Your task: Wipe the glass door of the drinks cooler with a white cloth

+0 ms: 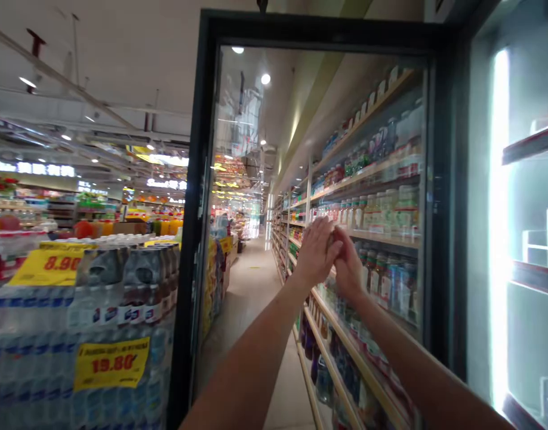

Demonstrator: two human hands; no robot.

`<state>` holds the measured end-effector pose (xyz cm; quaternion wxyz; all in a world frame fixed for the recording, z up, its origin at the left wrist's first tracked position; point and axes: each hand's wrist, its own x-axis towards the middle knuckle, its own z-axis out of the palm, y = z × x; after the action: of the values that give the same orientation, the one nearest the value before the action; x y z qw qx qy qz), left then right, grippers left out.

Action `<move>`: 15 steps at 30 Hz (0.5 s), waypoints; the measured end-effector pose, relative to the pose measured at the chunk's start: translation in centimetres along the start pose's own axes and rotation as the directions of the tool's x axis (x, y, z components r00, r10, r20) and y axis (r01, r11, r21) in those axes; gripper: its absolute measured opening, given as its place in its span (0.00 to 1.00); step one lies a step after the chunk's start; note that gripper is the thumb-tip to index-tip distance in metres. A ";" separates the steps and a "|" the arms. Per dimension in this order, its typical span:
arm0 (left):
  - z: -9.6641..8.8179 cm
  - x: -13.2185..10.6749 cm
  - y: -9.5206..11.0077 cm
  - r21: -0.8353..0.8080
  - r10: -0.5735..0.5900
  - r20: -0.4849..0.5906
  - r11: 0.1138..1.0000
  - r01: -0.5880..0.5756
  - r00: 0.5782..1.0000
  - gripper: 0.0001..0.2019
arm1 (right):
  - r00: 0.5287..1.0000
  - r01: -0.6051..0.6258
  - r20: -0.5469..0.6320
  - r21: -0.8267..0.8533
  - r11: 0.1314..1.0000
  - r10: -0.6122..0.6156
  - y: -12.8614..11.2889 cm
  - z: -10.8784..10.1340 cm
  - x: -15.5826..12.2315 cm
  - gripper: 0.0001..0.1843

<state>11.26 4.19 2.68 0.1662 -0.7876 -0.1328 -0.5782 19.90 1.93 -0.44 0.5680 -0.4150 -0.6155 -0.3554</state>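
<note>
Both my arms reach forward to the swung-out glass door (256,149) of a cooler, which has a black frame (197,179). My left hand (314,251) lies against the glass with its fingers stretched upward and nothing in it. My right hand (349,269) is pressed beside it, touching it, its fingers pointing up and partly covered by the left hand. No object shows in either hand. Through the glass I see long shelves of bottles (381,173) running down an aisle.
The lit cooler interior (500,227) with its shelves (529,143) stands open at the right. Stacked packs of bottled water (122,286) with yellow price tags (50,266) fill the left. An aisle floor (251,280) leads away behind the door.
</note>
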 end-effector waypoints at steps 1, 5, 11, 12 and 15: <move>0.2 0.0 -0.2 0.056 0.013 0.008 0.998 -0.013 1.000 0.23 | 0.999 -0.021 -0.035 -0.020 1.000 0.020 0.7 -0.5 0.0 0.27; -2.3 -0.1 -3.5 0.259 0.065 0.003 0.964 -0.063 0.998 0.22 | 1.000 0.000 -0.013 -0.266 0.964 -0.004 3.2 -1.5 -1.6 0.26; -11.0 1.3 -10.7 0.358 -0.096 -0.376 0.902 0.239 0.922 0.22 | 0.997 0.071 -0.005 -0.421 0.904 -0.080 3.4 -1.0 -3.7 0.30; -10.8 1.3 -10.4 0.360 -0.090 -0.393 0.900 0.244 0.915 0.22 | 0.996 0.075 -0.009 -0.433 0.898 -0.088 3.3 -1.0 -3.7 0.30; -6.6 0.4 -6.6 0.381 0.031 -0.250 0.922 0.069 0.968 0.23 | 0.992 0.103 -0.012 -0.455 0.885 -0.122 3.3 -1.2 -3.5 0.30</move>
<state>3.03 7.48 5.63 0.3279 -0.6584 -0.2299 -0.6372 23.44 1.79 -3.96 0.4462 -0.4922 -0.5274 -0.5296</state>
